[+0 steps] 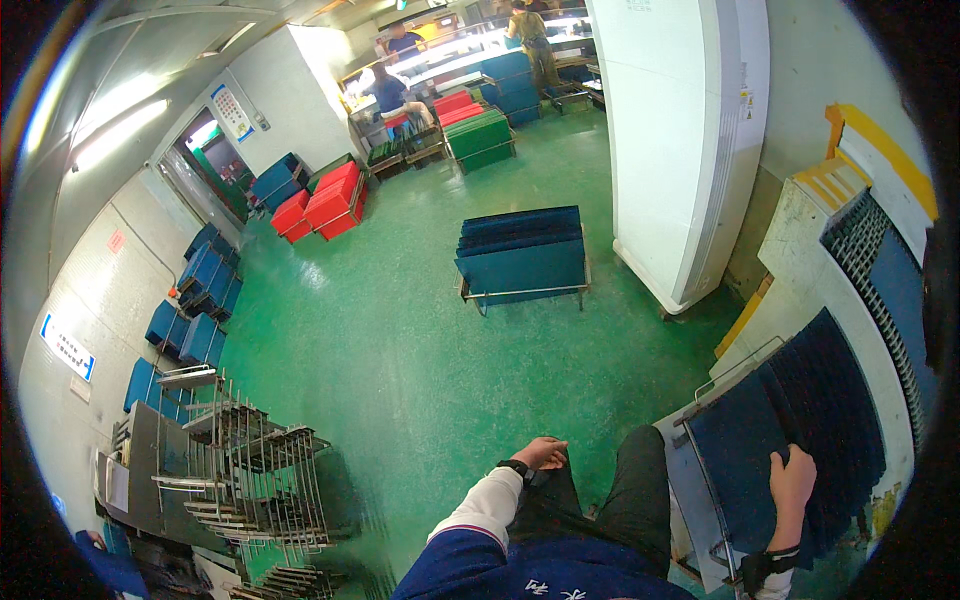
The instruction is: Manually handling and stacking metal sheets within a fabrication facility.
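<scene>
My right hand (793, 480) is closed over the upper edge of a dark blue flat panel (740, 455). That panel stands in a wire-framed rack on my right, with many similar panels (835, 425) packed upright behind it. Over on the left, my left hand (543, 453) is at the knee of my dark trousers (545, 505), its fingers drawn together and seeming to pinch the cloth. A dark band circles each wrist.
Ahead on the green floor (400, 330) stands a metal rack of blue panels (525, 270). Empty metal racks (265, 460) are stacked at left. A tall white cabinet (665, 150) and a machine with a slatted conveyor (870, 270) are at right. People (535, 45) work far off.
</scene>
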Demonstrator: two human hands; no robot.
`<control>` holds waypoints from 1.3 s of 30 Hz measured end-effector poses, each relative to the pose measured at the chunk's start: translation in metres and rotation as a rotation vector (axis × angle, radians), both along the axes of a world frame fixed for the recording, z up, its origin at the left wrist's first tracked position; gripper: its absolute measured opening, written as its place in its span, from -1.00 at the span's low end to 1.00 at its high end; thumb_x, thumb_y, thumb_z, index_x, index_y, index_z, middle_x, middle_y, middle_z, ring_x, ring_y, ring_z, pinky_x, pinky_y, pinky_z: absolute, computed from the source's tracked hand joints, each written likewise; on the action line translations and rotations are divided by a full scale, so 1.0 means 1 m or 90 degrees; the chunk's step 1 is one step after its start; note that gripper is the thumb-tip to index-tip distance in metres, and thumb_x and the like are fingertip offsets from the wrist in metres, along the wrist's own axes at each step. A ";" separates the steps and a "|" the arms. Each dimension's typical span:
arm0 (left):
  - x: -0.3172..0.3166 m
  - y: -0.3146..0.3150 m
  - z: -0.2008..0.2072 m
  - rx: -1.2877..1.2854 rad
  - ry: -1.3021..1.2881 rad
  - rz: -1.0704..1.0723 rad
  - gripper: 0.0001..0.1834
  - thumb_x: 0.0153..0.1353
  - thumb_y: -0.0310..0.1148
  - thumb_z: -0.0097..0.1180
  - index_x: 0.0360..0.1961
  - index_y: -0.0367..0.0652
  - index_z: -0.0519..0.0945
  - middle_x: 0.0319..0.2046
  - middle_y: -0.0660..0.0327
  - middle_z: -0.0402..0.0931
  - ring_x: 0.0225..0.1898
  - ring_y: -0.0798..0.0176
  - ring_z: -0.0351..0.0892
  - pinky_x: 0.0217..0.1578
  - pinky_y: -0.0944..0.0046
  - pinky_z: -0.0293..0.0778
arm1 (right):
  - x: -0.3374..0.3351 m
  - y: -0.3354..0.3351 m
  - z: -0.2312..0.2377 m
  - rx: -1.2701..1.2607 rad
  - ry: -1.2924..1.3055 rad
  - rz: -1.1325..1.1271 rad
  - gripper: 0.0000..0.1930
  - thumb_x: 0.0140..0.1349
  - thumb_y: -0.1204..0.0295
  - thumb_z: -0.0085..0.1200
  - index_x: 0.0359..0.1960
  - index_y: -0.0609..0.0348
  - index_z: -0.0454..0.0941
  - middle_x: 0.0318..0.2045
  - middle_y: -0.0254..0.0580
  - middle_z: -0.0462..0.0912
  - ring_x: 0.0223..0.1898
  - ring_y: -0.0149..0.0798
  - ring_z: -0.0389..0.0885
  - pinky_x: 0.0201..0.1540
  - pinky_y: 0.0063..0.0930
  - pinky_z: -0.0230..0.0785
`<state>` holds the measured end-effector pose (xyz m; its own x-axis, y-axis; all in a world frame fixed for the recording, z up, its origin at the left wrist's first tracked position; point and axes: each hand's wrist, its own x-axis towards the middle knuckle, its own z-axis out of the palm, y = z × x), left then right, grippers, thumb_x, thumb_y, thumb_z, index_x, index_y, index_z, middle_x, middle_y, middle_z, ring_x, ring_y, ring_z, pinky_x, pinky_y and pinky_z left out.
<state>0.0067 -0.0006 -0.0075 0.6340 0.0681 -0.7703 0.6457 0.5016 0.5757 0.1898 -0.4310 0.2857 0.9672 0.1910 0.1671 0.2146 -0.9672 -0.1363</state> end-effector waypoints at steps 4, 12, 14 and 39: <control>0.000 -0.001 0.003 0.001 -0.003 0.000 -0.61 0.13 -0.18 0.10 -0.13 -0.23 0.42 -0.49 0.14 0.53 -0.55 0.30 0.52 -0.59 0.41 0.44 | 0.000 0.000 -0.002 0.009 -0.018 -0.001 -0.69 -0.04 0.34 0.14 -0.32 0.33 0.51 -0.43 0.16 0.53 -0.31 0.12 0.50 -0.26 -0.11 0.33; -0.002 0.000 0.000 0.007 0.007 0.009 -0.61 0.13 -0.17 0.10 -0.12 -0.21 0.43 -0.49 0.14 0.55 -0.57 0.31 0.53 -0.61 0.42 0.44 | -0.001 0.002 0.001 0.005 -0.024 0.006 -0.68 -0.05 0.34 0.15 -0.31 0.34 0.51 -0.44 0.16 0.54 -0.34 0.14 0.51 -0.27 -0.11 0.34; 0.001 -0.001 0.002 0.007 0.013 0.005 -0.61 0.13 -0.17 0.10 -0.12 -0.21 0.43 -0.49 0.14 0.55 -0.57 0.31 0.53 -0.61 0.42 0.44 | -0.001 0.002 0.003 0.002 -0.014 -0.003 -0.67 -0.05 0.34 0.15 -0.30 0.34 0.51 -0.43 0.16 0.54 -0.33 0.12 0.51 -0.26 -0.12 0.34; 0.001 -0.003 0.012 0.019 0.018 0.012 -0.64 0.12 -0.17 0.11 -0.16 -0.19 0.45 -0.51 0.15 0.54 -0.59 0.32 0.53 -0.61 0.41 0.45 | -0.001 0.002 0.002 0.006 0.006 -0.011 -0.66 -0.05 0.34 0.16 -0.29 0.35 0.50 -0.40 0.16 0.54 -0.29 0.12 0.50 -0.23 -0.12 0.33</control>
